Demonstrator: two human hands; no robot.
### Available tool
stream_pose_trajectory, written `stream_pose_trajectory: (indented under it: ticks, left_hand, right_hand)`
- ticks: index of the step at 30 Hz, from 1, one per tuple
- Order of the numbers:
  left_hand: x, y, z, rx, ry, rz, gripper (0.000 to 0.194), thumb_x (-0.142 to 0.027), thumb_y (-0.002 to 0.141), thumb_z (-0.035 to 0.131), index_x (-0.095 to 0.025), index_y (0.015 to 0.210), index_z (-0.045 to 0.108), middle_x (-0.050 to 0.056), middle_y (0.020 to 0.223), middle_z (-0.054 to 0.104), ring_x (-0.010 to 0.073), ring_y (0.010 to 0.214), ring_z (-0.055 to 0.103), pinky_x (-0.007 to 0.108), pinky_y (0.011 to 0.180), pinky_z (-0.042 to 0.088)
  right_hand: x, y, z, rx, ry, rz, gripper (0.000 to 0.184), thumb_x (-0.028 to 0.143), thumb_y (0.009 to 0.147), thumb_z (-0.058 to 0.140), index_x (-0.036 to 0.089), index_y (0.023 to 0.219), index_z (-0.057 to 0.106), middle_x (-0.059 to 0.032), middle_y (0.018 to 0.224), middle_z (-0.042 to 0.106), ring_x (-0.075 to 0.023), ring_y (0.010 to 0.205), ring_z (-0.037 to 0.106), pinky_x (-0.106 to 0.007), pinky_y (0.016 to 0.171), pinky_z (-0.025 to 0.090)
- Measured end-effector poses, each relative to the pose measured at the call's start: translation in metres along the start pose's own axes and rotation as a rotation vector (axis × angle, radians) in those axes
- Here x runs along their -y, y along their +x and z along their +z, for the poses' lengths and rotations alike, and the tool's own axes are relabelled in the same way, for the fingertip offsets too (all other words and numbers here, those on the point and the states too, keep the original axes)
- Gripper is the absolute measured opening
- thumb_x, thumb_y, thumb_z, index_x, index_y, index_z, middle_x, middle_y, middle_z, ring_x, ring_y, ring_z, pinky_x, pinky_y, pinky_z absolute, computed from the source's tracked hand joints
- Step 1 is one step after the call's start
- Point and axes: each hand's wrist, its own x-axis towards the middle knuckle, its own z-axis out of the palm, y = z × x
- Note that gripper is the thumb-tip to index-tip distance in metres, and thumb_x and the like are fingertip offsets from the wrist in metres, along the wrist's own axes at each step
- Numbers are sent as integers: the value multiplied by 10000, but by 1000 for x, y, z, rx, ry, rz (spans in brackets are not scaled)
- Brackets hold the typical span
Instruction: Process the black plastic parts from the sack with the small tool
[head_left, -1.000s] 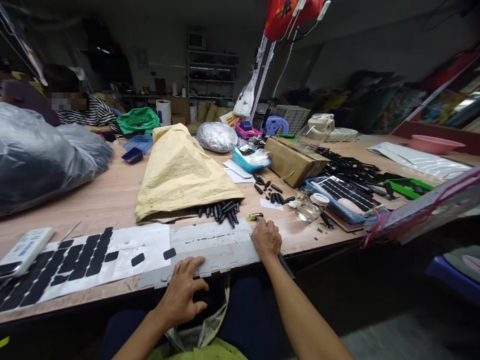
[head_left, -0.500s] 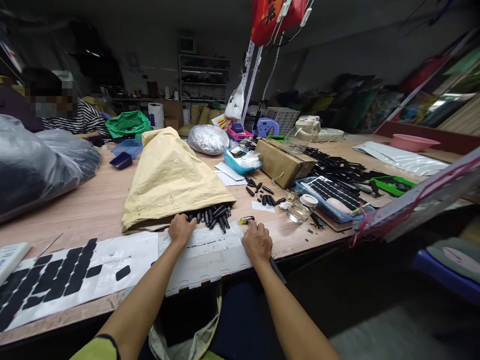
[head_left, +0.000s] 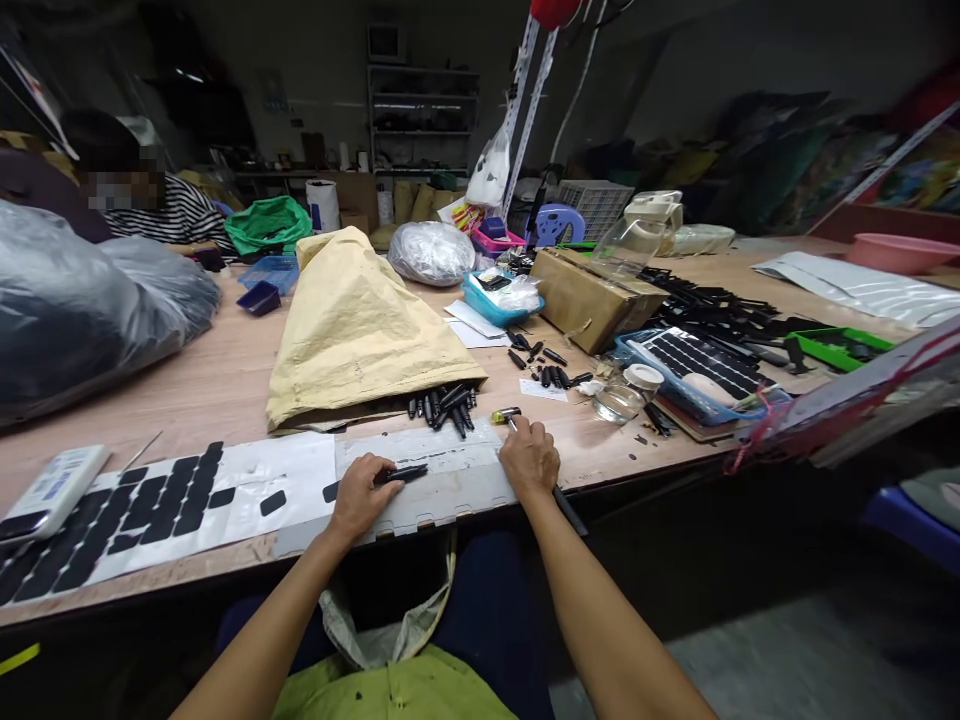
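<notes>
My left hand (head_left: 365,492) is closed on a slim black pen-shaped piece (head_left: 409,472), its tip pointing right above the grey board (head_left: 442,490). At the board's right end, my right hand (head_left: 529,455) is curled closed around a long tool with a dark handle (head_left: 571,512); the handle sticks out below the wrist, and the fingers hide its kind. A small yellow and black piece (head_left: 504,415) lies just beyond my right fingers. Several similar black pieces (head_left: 450,408) spill from the mouth of the cream sack (head_left: 360,340).
Left of the board is a white sheet with black patches (head_left: 281,460) and a white device (head_left: 56,490). A cardboard box (head_left: 592,298), a glass jar (head_left: 616,402) and a blue tray (head_left: 675,400) stand right. A person in a striped top (head_left: 187,212) sits far left.
My left hand has reached to the sack's mouth, taken a black pen-shaped piece and drawn it back over the board. The right hand stays at the board's right end. The view has shifted slightly.
</notes>
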Motion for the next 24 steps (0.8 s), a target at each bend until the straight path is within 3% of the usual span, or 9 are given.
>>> stream_pose_trajectory:
  ticks: [6, 11, 16, 24]
  left_hand:
    - [2, 1, 2, 14, 19, 22, 113, -239, 759, 682, -202, 865, 669, 23, 824, 621, 185, 806, 569, 319, 759, 458]
    - [4, 3, 4, 22, 38, 15, 103, -261, 760, 685, -211, 850, 671, 23, 848, 627, 187, 838, 559, 319, 773, 447]
    - [2, 3, 4, 38, 30, -8, 106, -226, 730, 689, -215, 833, 666, 11, 832, 628, 186, 846, 555, 317, 784, 438]
    - [2, 3, 4, 37, 18, -21, 120, -226, 733, 696, -220, 851, 675, 12, 858, 644, 196, 880, 564, 327, 805, 427]
  right_hand:
    - [0, 0, -13, 83, 109, 17, 343, 224, 932, 434, 196, 1215, 625, -119, 1052, 594, -215, 919, 537, -307, 722, 383]
    - [18, -30, -32, 0, 471, 21, 374, 250, 909, 428, 188, 1225, 619, -94, 1047, 628, -195, 886, 560, -296, 753, 422]
    - [49, -80, -46, 169, 855, -197, 408, 326, 911, 429, 181, 1243, 616, -80, 977, 681, -185, 826, 599, -327, 806, 499]
    - [80, -115, -53, 209, 894, -420, 403, 252, 944, 395, 210, 1288, 602, -93, 1136, 663, -190, 1063, 604, -340, 966, 479]
